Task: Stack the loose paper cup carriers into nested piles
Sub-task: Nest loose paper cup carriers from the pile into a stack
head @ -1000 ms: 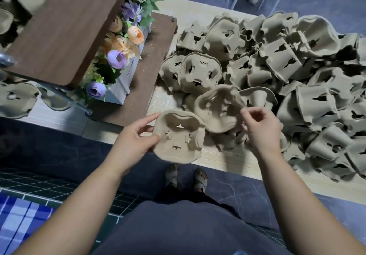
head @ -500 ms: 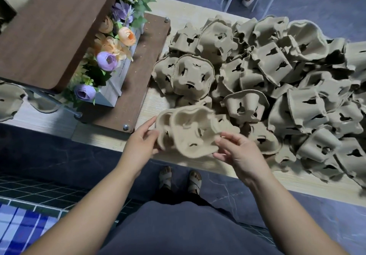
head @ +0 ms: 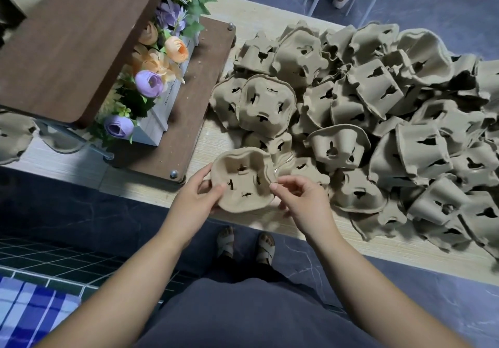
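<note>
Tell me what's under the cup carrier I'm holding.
The carrier sits in your left hand over the table edge. Anything nested beneath it is covered.

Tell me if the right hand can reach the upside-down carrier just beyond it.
Probably yes: the upside-down carrier sits uncovered atop the pile, but the right hand must first release the held carrier.

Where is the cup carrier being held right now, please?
Head view, lower centre: the cup carrier is over the table edge, held between left hand and right hand, loose pile to its right.
</note>
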